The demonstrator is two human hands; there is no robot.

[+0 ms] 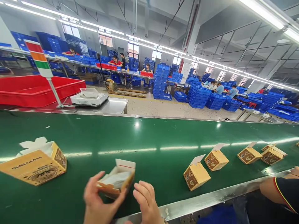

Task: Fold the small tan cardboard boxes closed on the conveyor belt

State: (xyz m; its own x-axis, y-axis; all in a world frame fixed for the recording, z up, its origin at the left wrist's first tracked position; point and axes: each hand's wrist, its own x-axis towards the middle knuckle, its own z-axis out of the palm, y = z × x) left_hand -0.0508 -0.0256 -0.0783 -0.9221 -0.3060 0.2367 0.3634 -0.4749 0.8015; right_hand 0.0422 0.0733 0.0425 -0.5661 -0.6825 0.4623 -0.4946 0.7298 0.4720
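Low over the near side of the green conveyor belt (149, 140), both my hands are on a small yellow-brown carton (116, 182) whose top flap stands open, with something white inside. My left hand (99, 200) grips its left side, thumb along the front. My right hand (147, 202) sits at its right side with curled fingers, touching or almost touching it. A larger open carton (35, 163) lies on the belt to the left. Several more small cartons (196, 175) with raised flaps trail away to the right along the belt.
A co-worker's arm in a dark sleeve (280, 189) reaches in at the right edge. Beyond the belt stand a white scale (89, 98), a red tray (35, 90) and a striped signal pole (40, 59). Stacks of blue crates (198, 96) and seated people fill the hall.
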